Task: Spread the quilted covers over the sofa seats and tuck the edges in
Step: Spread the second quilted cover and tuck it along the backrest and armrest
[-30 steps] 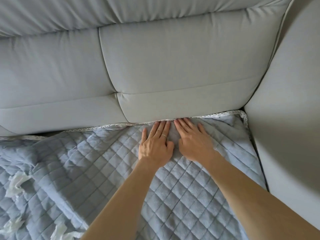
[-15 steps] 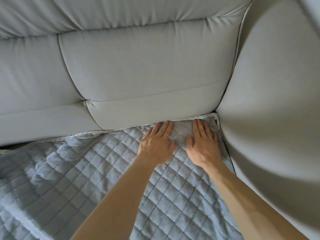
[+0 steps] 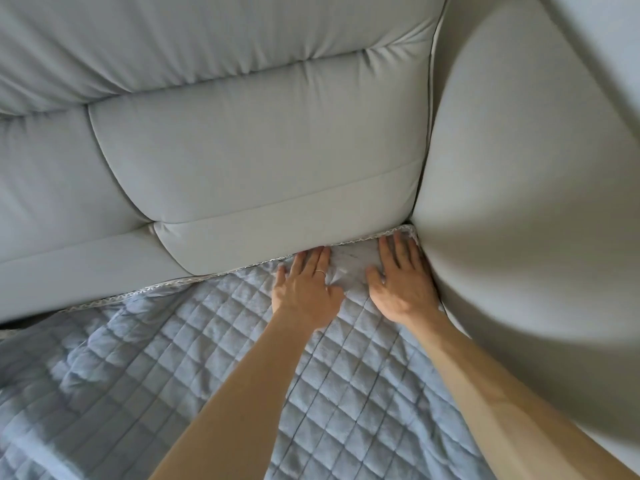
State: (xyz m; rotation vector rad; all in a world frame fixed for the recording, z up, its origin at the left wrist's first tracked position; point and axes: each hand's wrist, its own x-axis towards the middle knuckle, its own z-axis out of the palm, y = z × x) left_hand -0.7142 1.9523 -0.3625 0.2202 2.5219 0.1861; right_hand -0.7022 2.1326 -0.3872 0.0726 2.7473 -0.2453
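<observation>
The blue cover [image 3: 173,375] lies rumpled on the seat at left, its lace edge [image 3: 145,292] along the backrest [image 3: 259,161], where left hand [image 3: 306,292] and right hand [image 3: 403,289] press flat-fingered beside the armrest [image 3: 519,220].

Soft, diffuse light, moderately bright. Broad shadow across armrest [image 3: 526,265] at 3 o'clock. Blur smears quilted cover [image 3: 104,393] at 8 o'clock. Wide-angle distortion bows backrest [image 3: 259,150] seams toward 12 o'clock; centre sharp.
</observation>
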